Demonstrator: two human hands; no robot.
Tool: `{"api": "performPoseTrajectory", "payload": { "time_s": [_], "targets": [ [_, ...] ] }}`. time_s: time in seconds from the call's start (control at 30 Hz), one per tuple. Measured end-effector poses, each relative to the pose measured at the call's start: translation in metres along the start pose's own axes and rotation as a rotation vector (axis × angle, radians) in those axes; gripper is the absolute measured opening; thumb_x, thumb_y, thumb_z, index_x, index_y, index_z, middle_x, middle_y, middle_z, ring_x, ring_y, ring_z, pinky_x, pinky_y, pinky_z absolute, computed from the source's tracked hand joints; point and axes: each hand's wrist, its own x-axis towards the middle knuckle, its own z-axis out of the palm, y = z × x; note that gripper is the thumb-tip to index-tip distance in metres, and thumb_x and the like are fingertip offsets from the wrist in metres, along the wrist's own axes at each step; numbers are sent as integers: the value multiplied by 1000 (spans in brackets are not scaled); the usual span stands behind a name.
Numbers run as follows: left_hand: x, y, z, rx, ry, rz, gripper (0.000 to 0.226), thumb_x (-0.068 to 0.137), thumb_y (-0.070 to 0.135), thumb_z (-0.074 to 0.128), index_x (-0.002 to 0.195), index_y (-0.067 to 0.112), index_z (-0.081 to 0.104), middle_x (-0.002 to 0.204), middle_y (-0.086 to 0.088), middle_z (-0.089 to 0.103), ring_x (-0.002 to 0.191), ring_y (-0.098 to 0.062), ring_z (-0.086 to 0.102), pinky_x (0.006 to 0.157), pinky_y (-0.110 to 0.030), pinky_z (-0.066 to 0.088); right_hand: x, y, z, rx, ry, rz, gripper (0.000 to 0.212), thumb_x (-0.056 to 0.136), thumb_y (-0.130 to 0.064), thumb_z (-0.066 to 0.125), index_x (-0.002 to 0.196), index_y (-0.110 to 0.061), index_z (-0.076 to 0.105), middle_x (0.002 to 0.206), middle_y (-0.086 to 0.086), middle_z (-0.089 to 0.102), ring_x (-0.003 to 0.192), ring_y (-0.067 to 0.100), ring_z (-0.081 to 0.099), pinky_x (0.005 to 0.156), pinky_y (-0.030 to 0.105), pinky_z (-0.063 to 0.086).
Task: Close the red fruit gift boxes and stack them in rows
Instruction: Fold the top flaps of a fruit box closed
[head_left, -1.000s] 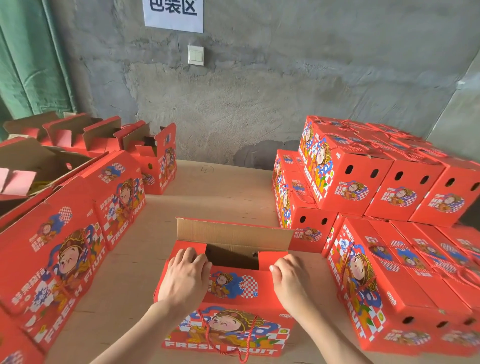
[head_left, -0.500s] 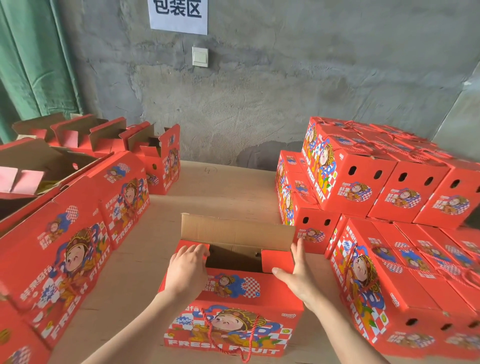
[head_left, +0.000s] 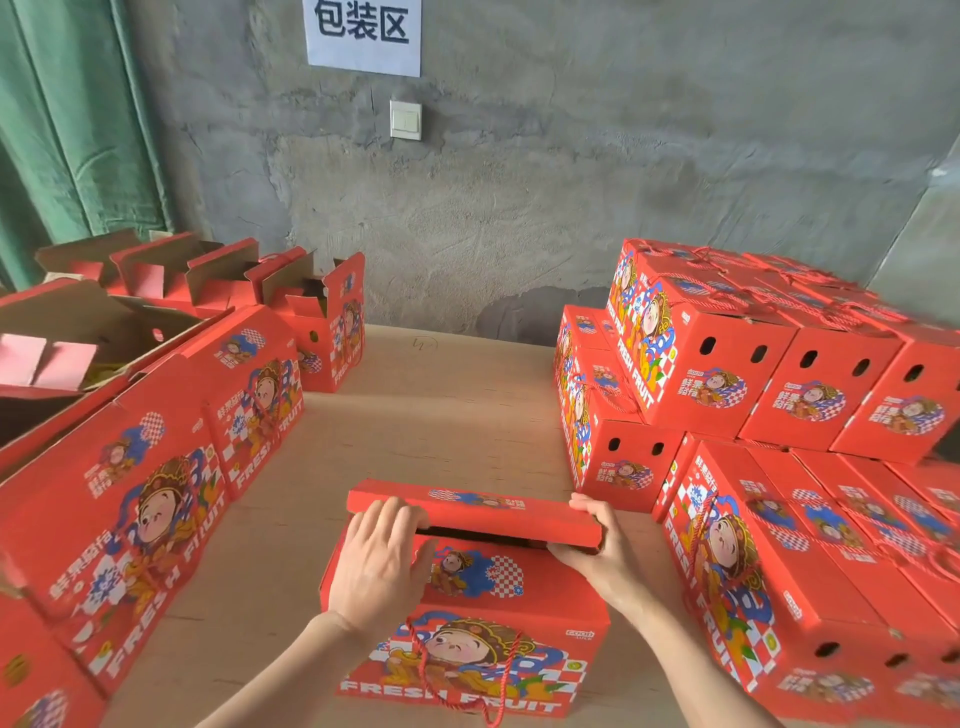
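A red fruit gift box (head_left: 467, 649) with a cartoon figure and "FRESH FRUIT" print stands on the table in front of me. Its far top flap (head_left: 493, 512) is folded towards me, with a dark gap left under it. My left hand (head_left: 379, 561) lies on the near lid panel, fingers reaching up onto the flap's left end. My right hand (head_left: 597, 551) holds the flap's right end, fingers behind it and thumb under its edge. A red cord handle (head_left: 457, 675) hangs on the box front.
Closed red boxes are stacked in two layers at the right (head_left: 779, 395). A row of boxes (head_left: 156, 467) lines the left side, with open ones (head_left: 322, 322) behind. The wooden tabletop (head_left: 441, 405) runs to a grey concrete wall (head_left: 571, 182).
The far flap, standing upright earlier with its brown inside showing, has been folded down towards me. My right hand moved from the box top to the flap's right end; my left hand slid forward.
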Motion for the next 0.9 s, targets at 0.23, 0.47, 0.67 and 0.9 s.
{"api": "performPoseTrajectory", "payload": {
  "time_s": [0.23, 0.47, 0.67, 0.9],
  "targets": [
    [33, 0, 3, 200, -466, -85, 70, 91, 63, 22, 136, 15, 45, 144, -3, 42, 140, -24, 29, 116, -47, -1, 0, -9, -20, -281, -242, 12, 67, 78, -46, 68, 133, -23, 36, 148, -8, 30, 126, 2, 29, 103, 21, 25],
    [71, -21, 13, 193, -887, 23, 81, 78, 77, 40, 139, 26, 32, 140, 0, 43, 130, -20, 39, 107, -36, 28, 25, -44, -6, -959, -503, -133, 60, 90, -68, 30, 145, -44, 21, 157, -5, 18, 143, 19, 21, 115, 39, 18],
    [75, -32, 17, 187, -921, 84, 100, 61, 88, 19, 142, 28, 26, 134, 1, 45, 125, -21, 41, 104, -37, 33, 26, -36, 0, -1069, -506, -250, 66, 81, -75, 14, 143, -54, 9, 150, 6, 28, 136, 26, 27, 110, 42, 25],
    [72, -33, 20, 253, -908, 186, 107, 59, 83, 1, 148, 27, 16, 134, -5, 41, 124, -24, 38, 106, -36, 32, 27, -33, 2, -1088, -512, -296, 61, 82, -71, 12, 141, -58, 3, 141, 7, 34, 128, 26, 32, 107, 39, 26]
  ]
}}
